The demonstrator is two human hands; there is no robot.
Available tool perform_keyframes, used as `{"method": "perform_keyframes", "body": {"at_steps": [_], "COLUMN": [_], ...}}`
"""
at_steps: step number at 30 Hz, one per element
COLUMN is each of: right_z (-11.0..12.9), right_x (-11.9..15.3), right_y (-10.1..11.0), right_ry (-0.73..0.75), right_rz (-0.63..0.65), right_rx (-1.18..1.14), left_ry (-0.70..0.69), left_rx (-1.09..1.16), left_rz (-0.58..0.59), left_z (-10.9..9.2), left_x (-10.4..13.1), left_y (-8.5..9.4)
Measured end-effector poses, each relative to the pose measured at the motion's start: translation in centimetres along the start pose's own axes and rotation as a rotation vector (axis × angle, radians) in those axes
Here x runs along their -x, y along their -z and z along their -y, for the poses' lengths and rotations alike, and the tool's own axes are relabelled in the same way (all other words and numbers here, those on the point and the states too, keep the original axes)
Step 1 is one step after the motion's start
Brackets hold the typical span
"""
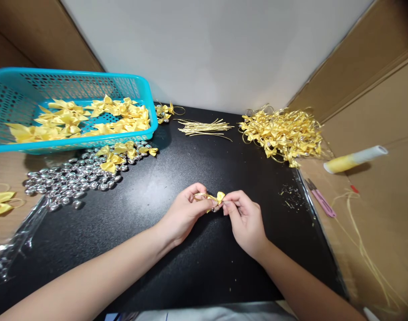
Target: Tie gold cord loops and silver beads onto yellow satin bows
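The fingers of the left hand (182, 214) hide a part of the small yellow satin bow (220, 196). Exactly which part of it the right hand (248, 223) pinches is too small to tell. The left edge of the view cuts the turquoise perforated plastic basket (152, 111). The tiny pale scraps (291, 198) on the glossy black tabletop (207, 267) are too small to recognise.

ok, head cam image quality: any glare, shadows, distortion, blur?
Head view: white glare on the black tabletop, left of the left hand; bright glints on the silver beads; shadow under the yellow-and-white tube; wide-angle stretch toward the edges, top right corner dark; fine detail around the yellow bow too small to judge blur.
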State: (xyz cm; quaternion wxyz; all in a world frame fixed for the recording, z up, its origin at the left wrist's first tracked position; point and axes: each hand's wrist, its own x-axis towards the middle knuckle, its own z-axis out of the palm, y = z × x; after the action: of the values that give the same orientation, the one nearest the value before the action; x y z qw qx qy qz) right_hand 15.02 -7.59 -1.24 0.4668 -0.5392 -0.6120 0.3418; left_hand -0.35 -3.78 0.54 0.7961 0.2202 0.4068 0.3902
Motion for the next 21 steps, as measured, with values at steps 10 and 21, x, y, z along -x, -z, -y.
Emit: {"method": "perform_keyframes", "body": {"at_steps": [10, 21], "right_z": [-0.13, -0.09], "right_x": [-0.01, -0.46], "right_y": [-0.13, -0.52], "right_ry": [-0.058, -0.188], "right_rz": [0.007, 0.066], "right_rx": [-0.061, -0.295], "left_ry": [0.007, -0.006], "left_rx": [-0.063, -0.001], "left_rz": [-0.049, -0.008], "left_z": [0.31, 0.08], "left_x": [-0.12, -0.16], "left_y": [0.3, 0.19]}}
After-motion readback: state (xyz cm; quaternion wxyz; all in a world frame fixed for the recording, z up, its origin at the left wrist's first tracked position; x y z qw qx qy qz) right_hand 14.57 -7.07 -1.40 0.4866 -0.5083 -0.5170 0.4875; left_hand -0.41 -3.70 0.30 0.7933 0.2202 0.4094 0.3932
